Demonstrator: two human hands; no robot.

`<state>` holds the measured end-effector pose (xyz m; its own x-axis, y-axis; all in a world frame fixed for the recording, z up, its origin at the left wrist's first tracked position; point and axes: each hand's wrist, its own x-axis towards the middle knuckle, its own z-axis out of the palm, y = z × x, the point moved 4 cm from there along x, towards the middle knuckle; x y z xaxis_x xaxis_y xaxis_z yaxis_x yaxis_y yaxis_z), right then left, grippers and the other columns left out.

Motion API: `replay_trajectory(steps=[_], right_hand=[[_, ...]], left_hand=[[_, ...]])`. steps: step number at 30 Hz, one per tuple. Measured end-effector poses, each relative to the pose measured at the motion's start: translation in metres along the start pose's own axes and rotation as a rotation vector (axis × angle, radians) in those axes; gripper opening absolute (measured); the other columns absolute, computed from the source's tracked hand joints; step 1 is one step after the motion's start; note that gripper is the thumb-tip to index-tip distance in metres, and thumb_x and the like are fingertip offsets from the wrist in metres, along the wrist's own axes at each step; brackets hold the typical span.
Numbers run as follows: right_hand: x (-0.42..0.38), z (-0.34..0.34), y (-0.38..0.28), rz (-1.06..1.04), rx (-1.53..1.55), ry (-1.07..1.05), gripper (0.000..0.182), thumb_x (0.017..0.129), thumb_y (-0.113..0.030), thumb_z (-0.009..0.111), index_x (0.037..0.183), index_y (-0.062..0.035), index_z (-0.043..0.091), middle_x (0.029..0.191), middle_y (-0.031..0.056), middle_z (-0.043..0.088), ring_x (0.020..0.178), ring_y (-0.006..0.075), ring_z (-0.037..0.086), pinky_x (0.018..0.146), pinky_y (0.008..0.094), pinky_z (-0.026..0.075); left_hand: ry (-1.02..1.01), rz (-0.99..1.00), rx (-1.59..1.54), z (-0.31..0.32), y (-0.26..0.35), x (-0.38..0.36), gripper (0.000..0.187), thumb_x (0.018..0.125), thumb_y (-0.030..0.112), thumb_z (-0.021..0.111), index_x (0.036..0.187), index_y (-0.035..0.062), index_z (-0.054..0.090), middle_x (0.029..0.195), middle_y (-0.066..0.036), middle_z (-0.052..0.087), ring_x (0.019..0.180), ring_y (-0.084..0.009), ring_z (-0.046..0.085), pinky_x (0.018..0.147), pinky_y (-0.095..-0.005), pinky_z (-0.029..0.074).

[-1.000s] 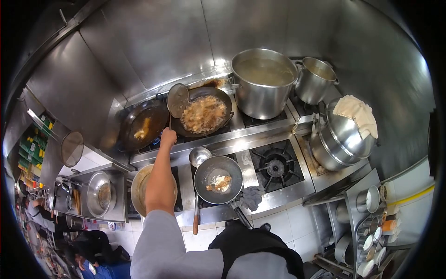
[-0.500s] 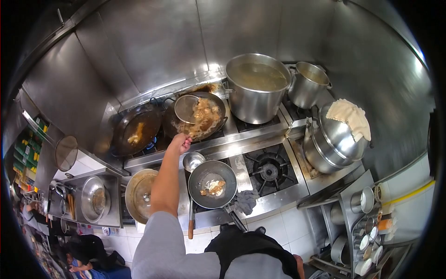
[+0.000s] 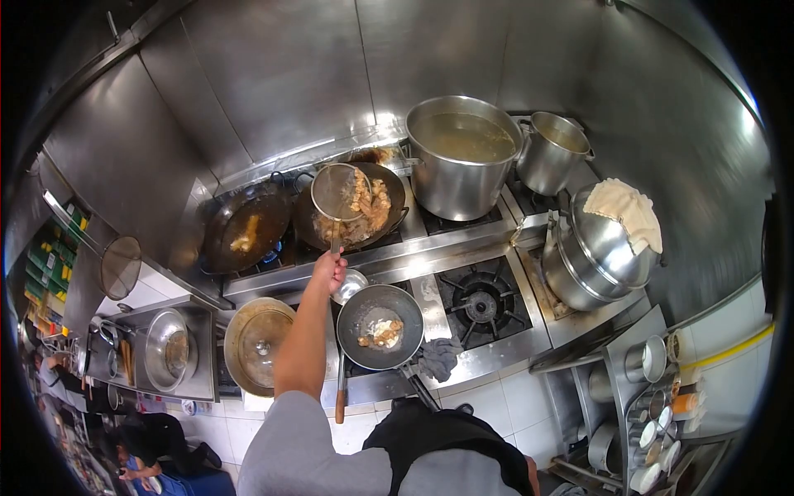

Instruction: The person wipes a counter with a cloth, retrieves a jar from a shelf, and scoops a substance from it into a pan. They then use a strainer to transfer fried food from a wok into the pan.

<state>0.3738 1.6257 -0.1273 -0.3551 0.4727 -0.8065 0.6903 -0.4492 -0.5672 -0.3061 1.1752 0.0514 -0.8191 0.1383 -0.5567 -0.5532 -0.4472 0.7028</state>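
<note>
My left hand point(image 3: 332, 269) is closed around the handle of a round wire-mesh skimmer point(image 3: 337, 197). The skimmer's mesh lies over the left part of a dark wok point(image 3: 306, 217). Beside and partly beneath the mesh are browned, fried-looking pieces of food point(image 3: 376, 208) in bubbling liquid. Just below my left hand, a metal ladle point(image 3: 351, 286) rests by a frying pan point(image 3: 364, 304) that has a pale and brown mixture point(image 3: 382, 332) in it. Only a sliver of skin shows at my right side, and my right hand is not visible.
A second wok point(image 3: 273, 217) with food sits left, over a blue flame. A large stockpot point(image 3: 463, 169), a smaller pot point(image 3: 552, 157) and a lidded pot point(image 3: 579, 260) with a cloth stand right. A wide pan point(image 3: 240, 364) is near my arm. People work at lower left.
My left hand has moved slightly right and down. The skimmer has swung right, its mesh now covering more of the food, and its handle now points straight toward me.
</note>
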Motion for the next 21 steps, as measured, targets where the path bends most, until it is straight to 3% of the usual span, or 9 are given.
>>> replay_trajectory(steps=[5, 14, 21], right_hand=[[-0.004, 0.005, -0.007, 0.01, 0.007, -0.005, 0.025, 0.09, -0.025, 0.055, 0.112, -0.0139, 0.054, 0.1, 0.0075, 0.054, 0.082, 0.0247, 0.055, 0.067, 0.0425, 0.049], [0.042, -0.005, 0.012, -0.071, -0.193, -0.12, 0.03, 0.089, -0.027, 0.056, 0.116, -0.0135, 0.054, 0.103, 0.0085, 0.054, 0.085, 0.025, 0.055, 0.068, 0.0417, 0.05], [0.066, -0.015, 0.036, -0.122, -0.151, -0.204, 0.029, 0.088, -0.029, 0.059, 0.113, -0.0148, 0.055, 0.1, 0.0077, 0.054, 0.083, 0.0241, 0.055, 0.067, 0.0413, 0.05]], left_hand=[[0.015, 0.145, 0.06, -0.003, -0.004, -0.016, 0.021, 0.096, 0.01, 0.042, 0.116, 0.0122, 0.046, 0.064, -0.003, 0.048, 0.042, -0.0075, 0.034, 0.034, -0.0222, 0.025], [-0.124, -0.033, -0.297, -0.003, -0.004, -0.034, 0.017, 0.096, 0.008, 0.041, 0.111, 0.0082, 0.05, 0.064, -0.001, 0.046, 0.041, -0.0056, 0.033, 0.033, -0.0204, 0.025], [-0.095, 0.069, -0.164, -0.001, 0.003, -0.086, 0.018, 0.097, 0.009, 0.04, 0.112, 0.0075, 0.05, 0.064, -0.001, 0.046, 0.04, -0.0046, 0.033, 0.032, -0.0194, 0.025]])
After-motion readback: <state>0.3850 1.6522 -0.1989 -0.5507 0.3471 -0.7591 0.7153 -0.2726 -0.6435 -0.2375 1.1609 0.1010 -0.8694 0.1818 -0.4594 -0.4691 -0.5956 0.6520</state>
